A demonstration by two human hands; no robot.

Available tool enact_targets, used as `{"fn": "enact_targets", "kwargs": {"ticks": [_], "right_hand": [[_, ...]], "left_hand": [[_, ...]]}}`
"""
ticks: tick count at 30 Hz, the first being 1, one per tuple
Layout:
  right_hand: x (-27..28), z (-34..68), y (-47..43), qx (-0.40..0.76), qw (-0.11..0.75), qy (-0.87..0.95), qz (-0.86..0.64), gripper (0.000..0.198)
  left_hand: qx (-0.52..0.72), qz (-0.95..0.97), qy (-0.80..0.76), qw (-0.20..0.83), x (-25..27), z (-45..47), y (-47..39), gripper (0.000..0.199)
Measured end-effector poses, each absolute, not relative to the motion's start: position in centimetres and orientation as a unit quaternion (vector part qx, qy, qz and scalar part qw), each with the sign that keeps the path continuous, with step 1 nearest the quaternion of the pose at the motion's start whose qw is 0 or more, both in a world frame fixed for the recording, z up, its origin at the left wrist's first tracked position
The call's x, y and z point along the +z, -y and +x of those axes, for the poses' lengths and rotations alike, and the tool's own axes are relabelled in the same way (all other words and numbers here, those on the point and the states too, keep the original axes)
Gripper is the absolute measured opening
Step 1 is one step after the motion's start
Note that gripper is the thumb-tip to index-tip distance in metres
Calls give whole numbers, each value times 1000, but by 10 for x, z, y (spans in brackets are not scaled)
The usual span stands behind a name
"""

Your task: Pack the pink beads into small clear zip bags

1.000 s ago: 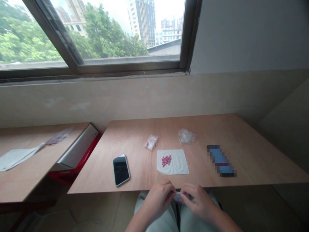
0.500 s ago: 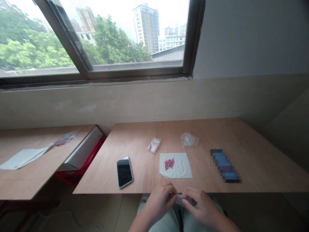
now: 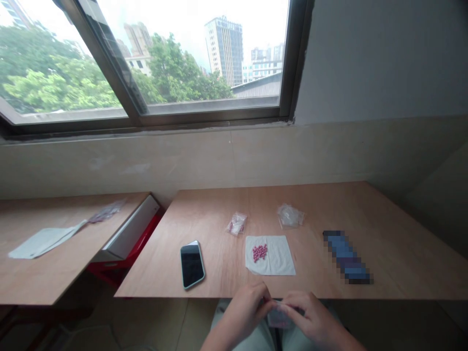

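Between my hands, just past the table's front edge and above my lap, hangs a small clear plastic bag [image 3: 278, 319] with a pinkish tint low in it. My left hand [image 3: 252, 309] pinches the bag's top edge from the left. From the other side my right hand [image 3: 307, 312] grips the same edge, thumb and fingers closed. Beyond the hands a white cloth [image 3: 280, 256] lies flat on the table. A cluster of pink beads [image 3: 260, 252] rests on the cloth's left half.
Behind the cloth lie a clear bag with pink bits [image 3: 237, 224] and a heap of empty-looking clear bags [image 3: 290, 216]. A phone [image 3: 192, 264] is at the left; a pixelated dark device [image 3: 347, 257] is at the right. Papers [image 3: 47, 241] lie on the neighbouring table.
The view has tilted up slightly, so everything sits a little lower. My hands have turned the bag so that more of it shows hanging below the fingers.
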State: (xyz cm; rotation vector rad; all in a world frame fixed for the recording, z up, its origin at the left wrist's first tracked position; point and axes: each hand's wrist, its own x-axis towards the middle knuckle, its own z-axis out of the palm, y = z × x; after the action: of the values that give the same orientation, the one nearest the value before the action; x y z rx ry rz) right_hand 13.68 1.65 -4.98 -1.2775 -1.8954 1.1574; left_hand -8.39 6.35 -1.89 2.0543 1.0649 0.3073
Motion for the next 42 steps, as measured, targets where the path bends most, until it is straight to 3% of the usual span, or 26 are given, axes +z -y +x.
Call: {"fn": "enact_targets", "kwargs": {"ticks": [11,21,31,37,42], "right_hand": [[-48,144,-19,461,295,693,-469,44],[-36,146,-19,500,322,660,-459,46],[-37,151,-20,489,319,652,-485,43],[-44,156,-22,439,323,655,-524,32],[-49,153,-24,395,286,696,-527,28]], "left_hand": [[141,792,-438,401,-26,-88,-68,25],[235,736,-376,512,-5,-86,-66,23],[322,649,-445,527,-20,-78,-73,26],[372,653,-513,414,-11,-104,-177,23],[286,732,-570,240,-11,-109,-270,23]]}}
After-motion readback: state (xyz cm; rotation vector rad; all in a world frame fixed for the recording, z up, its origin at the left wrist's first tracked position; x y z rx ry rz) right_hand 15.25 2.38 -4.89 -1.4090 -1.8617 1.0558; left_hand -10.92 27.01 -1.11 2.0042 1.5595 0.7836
